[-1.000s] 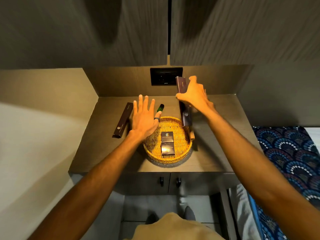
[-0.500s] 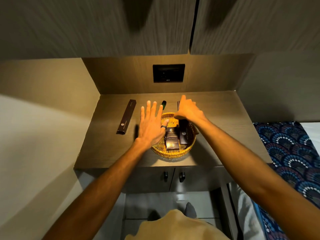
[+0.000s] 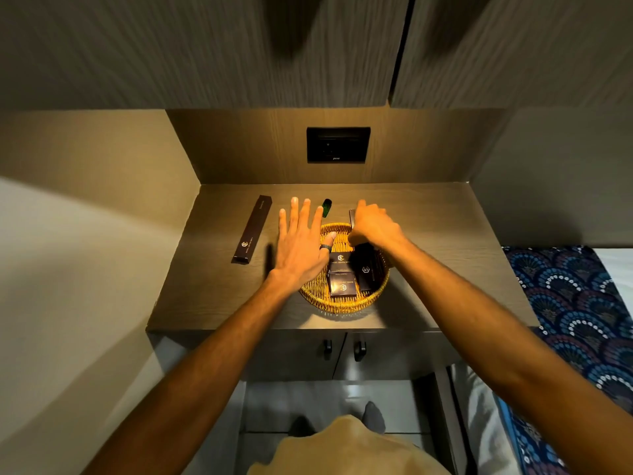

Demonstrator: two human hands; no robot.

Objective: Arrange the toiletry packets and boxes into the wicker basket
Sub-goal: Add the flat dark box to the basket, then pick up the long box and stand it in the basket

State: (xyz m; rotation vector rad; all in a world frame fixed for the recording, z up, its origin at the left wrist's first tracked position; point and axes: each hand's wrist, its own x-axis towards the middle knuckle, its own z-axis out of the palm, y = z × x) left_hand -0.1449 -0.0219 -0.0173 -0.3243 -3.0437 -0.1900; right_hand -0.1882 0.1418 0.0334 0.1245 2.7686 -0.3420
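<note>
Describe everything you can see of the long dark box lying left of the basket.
The long dark box is a slim, dark brown carton, apparently cardboard, with a small gold logo and print near its closer end. It lies flat and closed on the wooden countertop, running front to back and slightly angled. Nothing touches it; the open left hand hovers to its right.

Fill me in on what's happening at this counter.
A person is packing dark toiletry boxes into a wicker basket. The right hand is setting a long box in beside two small boxes. The left hand hovers open over the rim. Another long box and a green item remain on the counter.
</note>
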